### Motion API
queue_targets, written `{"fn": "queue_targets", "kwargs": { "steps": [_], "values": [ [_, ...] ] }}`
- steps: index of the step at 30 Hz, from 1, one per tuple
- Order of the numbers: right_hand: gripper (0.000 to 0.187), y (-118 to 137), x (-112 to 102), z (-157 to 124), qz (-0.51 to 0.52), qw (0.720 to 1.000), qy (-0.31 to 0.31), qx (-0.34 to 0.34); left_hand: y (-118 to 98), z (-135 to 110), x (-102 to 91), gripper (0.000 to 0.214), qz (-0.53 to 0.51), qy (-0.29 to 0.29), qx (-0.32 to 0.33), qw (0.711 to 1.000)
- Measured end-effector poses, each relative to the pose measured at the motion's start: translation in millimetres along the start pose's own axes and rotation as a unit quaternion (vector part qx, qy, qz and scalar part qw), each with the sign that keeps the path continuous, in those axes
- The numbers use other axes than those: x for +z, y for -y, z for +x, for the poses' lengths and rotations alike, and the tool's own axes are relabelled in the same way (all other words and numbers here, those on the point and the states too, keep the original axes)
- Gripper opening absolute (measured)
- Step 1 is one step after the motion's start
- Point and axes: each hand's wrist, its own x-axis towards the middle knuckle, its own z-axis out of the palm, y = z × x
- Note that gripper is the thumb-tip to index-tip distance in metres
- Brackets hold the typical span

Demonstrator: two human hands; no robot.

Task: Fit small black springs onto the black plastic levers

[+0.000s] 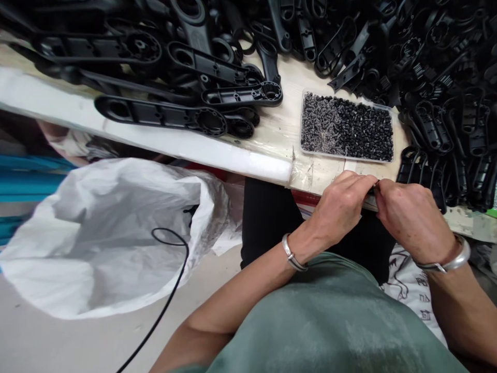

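Note:
My left hand [341,204] and my right hand [407,215] meet at the table's front edge, fingers pinched together. Between the fingertips shows a small dark part [373,187], mostly hidden, so its kind cannot be made out. Just beyond my hands lies a clear plastic box [345,157], filled with small metal springs [320,122] on the left and tiny black pieces [367,129] on the right. To the right of my hands, several black plastic arm-shaped parts [430,124] with ring ends lie in a heap.
More black plastic arm-shaped parts [163,114] pile up at the table's left. White foam [194,150] lines the table edge. On the floor at left, a large white sack [116,243] gapes, with a black cable [171,295] passing in front of it.

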Motion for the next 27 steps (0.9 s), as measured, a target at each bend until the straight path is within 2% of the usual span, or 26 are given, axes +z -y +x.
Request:
{"fn": "queue_targets", "kwargs": {
  "steps": [7,11,15,18,20,22,23,25,27],
  "values": [
    [0.024,-6,-2,7,-0.01,0.999,0.019,-0.048,-1,1,-1.7,0.022,0.007,0.015,-0.02,1.0],
    [0.025,13,-10,6,-0.012,1.0,0.013,-0.01,-2,-1,-1.5,0.025,0.005,0.002,-0.028,1.0],
    [0.025,27,-16,10,0.056,0.998,0.012,0.009,-1,-3,-2.3,0.032,0.0,-0.006,-0.027,1.0],
    [0.02,12,-9,13,0.133,0.991,-0.011,0.018,1,-3,-1.8,0.038,0.001,-0.002,-0.043,0.999],
    [0.017,-7,3,11,0.228,0.974,-0.013,0.01,1,-3,-1.0,0.037,0.0,-0.003,-0.05,0.999],
    [0.017,-22,17,5,0.377,0.926,-0.021,0.028,1,-2,-0.8,0.036,-0.007,-0.015,-0.048,0.999],
    [0.016,-26,24,1,0.456,0.887,-0.046,0.059,0,-2,-1.1,0.037,-0.012,-0.026,-0.047,0.998],
    [0.023,-26,37,-7,0.593,0.788,-0.105,0.131,-3,-2,-2.0,0.038,-0.02,-0.05,-0.049,0.997],
    [0.042,-18,46,-13,0.696,0.685,-0.131,0.172,-8,-3,-2.8,0.039,-0.025,-0.069,-0.053,0.996]
  ]
}}
